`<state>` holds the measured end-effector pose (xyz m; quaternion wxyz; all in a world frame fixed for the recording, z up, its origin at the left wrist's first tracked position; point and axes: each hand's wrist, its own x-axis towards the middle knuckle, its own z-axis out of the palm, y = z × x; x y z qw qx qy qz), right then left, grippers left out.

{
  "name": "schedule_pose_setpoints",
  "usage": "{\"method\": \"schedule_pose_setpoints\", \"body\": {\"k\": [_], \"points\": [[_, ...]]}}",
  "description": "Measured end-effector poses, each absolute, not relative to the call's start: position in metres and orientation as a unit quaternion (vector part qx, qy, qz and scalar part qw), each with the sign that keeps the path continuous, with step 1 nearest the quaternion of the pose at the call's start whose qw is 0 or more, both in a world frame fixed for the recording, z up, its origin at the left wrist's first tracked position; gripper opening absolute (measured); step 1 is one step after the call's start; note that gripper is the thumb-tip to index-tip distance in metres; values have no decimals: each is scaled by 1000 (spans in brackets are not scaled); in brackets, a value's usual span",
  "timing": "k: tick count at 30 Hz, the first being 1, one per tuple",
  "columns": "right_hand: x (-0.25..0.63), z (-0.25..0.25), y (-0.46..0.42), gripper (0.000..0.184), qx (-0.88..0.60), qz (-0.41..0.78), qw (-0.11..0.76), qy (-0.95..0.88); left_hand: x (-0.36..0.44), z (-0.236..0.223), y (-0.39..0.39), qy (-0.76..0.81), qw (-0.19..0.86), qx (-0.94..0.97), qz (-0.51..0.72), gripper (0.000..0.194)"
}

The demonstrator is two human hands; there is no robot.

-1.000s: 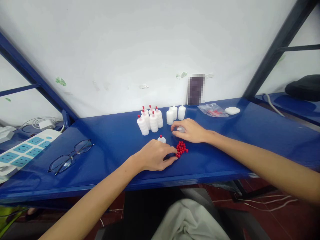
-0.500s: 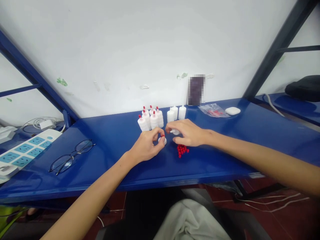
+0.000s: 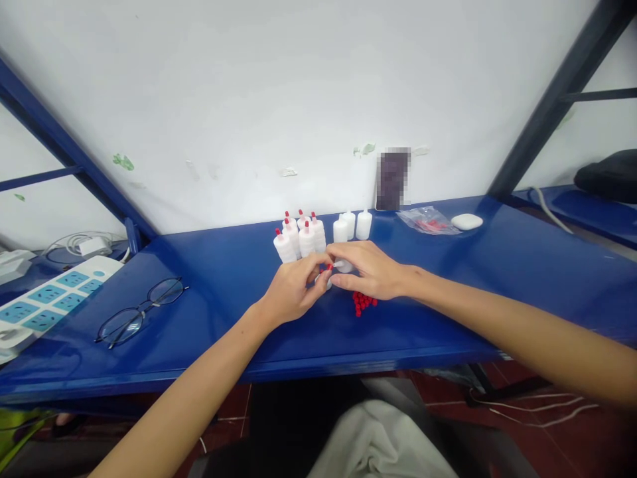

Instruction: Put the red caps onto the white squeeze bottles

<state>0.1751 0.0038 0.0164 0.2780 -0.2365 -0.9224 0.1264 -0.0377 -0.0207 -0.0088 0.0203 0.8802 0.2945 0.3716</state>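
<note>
My left hand (image 3: 293,290) is closed, thumb and forefinger pinched at a small red cap (image 3: 327,267). Below that pinch a white rounded piece (image 3: 324,281) shows, mostly hidden by the fingers. My right hand (image 3: 371,271) curls around a white squeeze bottle (image 3: 344,266), which lies tilted with its thin nozzle pointing left toward the red cap. Whether nozzle and cap touch I cannot tell. Beneath my right hand lies a pile of loose red caps (image 3: 363,302). Several white bottles with red caps (image 3: 306,238) stand behind my left hand; uncapped white bottles (image 3: 363,226) stand to their right.
A blurred dark panel (image 3: 393,179) leans on the wall. Near it lie a clear bag with red pieces (image 3: 428,222) and a white rounded case (image 3: 466,222). Eyeglasses (image 3: 142,312) and a power strip (image 3: 54,302) lie on the blue table (image 3: 209,345) at the left.
My right hand has moved left with the white bottle, closing the gap to my left hand. My left hand has barely moved and still pinches at the red cap.
</note>
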Motion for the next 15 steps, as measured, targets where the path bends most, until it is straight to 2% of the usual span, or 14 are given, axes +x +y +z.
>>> {"method": "schedule_pose_setpoints", "body": {"k": [9, 15], "points": [[176, 14, 2, 37, -250, 180, 310, -899, -34, -6, -23, 302, -22, 874, 380, 23], [176, 15, 0, 38, -250, 201, 300, -898, -35, -7, -20, 295, -60, 878, 371, 23]]}}
